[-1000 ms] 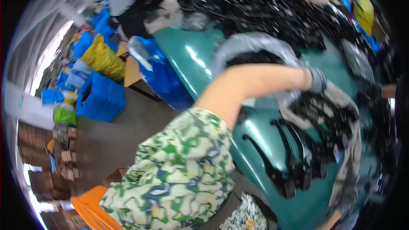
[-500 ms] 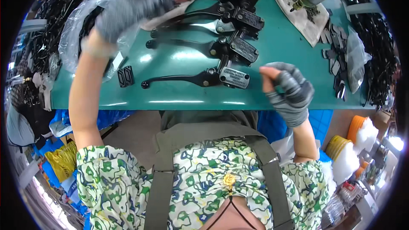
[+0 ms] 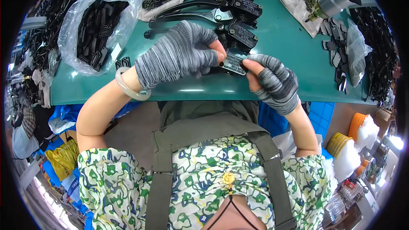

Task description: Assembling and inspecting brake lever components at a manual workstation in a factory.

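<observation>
My left hand [image 3: 179, 55], in a grey striped fingerless glove, reaches across the nearest black brake lever assembly. Its thumb and forefinger are pinched at the left end of that assembly's rectangular reservoir cap [image 3: 233, 64]. Whatever sits between those fingertips is too small to name. My right hand [image 3: 277, 83], gloved alike, has its fingers closed together at the cap's right end, and anything in them is hidden. The left hand covers most of the nearest lever. Beyond it, more brake lever assemblies [image 3: 243, 36] lie in a column, one with a silver lever [image 3: 219, 15].
A clear plastic bag [image 3: 70, 30] of black plates lies at left, with black rectangular pieces [image 3: 122, 62] near it. Cloths [image 3: 147, 15] at the back bear heaps of small dark parts. A power screwdriver [image 3: 336, 1] is back right, near loose dark plates [image 3: 336, 59].
My left hand has come from the far left down to the nearest cap, uncovering the bag and the cloth's heap. My right hand has moved left onto the cap's right end.
</observation>
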### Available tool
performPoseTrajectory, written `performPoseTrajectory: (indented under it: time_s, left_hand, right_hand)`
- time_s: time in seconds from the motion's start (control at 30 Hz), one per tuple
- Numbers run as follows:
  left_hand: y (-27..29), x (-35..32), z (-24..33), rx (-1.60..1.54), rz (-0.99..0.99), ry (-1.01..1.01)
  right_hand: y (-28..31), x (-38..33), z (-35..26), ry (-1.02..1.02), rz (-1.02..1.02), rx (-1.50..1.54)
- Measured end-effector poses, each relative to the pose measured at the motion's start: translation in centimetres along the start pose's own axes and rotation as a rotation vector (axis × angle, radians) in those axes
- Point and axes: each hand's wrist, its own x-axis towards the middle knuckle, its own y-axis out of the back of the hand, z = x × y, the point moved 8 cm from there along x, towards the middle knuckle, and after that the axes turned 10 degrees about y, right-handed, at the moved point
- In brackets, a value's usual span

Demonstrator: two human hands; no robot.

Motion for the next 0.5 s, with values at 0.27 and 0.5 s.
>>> performPoseTrajectory:
  time_s: [0.27, 0.5]
  left_hand:
    - [0.0, 0.6, -0.3, 0.092, 0.023, 0.014]
    - [-1.0, -0.9, 1.0, 0.384, 0.226, -0.303]
  right_hand:
    - [-0.4, -0.3, 0.2, 0.038, 0.066, 0.035]
    - [-0.3, -0.7, 0.3, 0.021, 0.137, 0.096]
